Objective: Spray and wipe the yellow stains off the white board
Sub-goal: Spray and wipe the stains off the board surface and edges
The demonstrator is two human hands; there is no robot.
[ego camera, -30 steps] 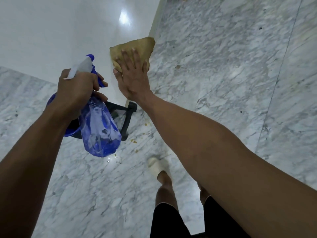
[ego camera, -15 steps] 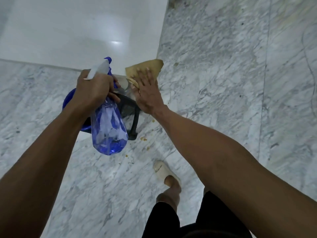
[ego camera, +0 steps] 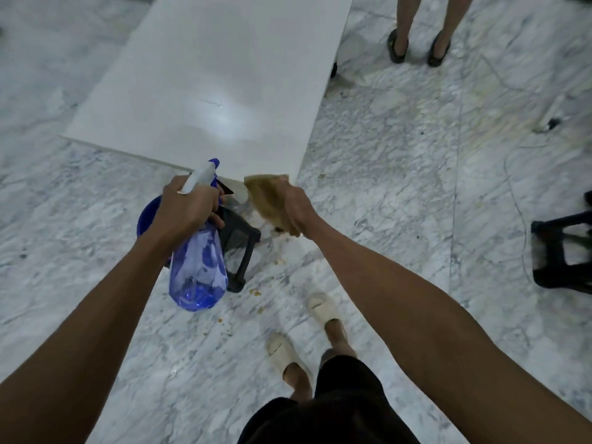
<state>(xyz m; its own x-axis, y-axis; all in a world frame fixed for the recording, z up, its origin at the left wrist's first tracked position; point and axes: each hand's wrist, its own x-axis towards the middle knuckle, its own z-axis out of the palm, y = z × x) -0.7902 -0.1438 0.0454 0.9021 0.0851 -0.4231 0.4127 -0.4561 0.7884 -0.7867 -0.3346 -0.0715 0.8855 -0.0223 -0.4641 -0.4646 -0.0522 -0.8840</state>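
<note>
The white board (ego camera: 217,81) lies flat ahead of me, raised above the marble floor, with a bright glare spot and a faint streak near its middle. I see no yellow stains on its surface. My left hand (ego camera: 189,206) grips the neck of a blue translucent spray bottle (ego camera: 200,267), nozzle pointing toward the board's near edge. My right hand (ego camera: 296,208) holds a tan cloth (ego camera: 267,200) bunched up, lifted just off the board's near right corner.
A black stool (ego camera: 242,248) and a blue bucket (ego camera: 148,216) stand under the board's near corner. Yellow crumbs (ego camera: 256,293) dot the floor by my slippers (ego camera: 322,310). Another person's legs (ego camera: 419,30) stand at the far right. A second black stool (ego camera: 562,251) sits at right.
My right hand has come off the board's edge and gathered the cloth, moving back toward me. My view has pulled back, showing the whole board. The bottle stays in my left hand.
</note>
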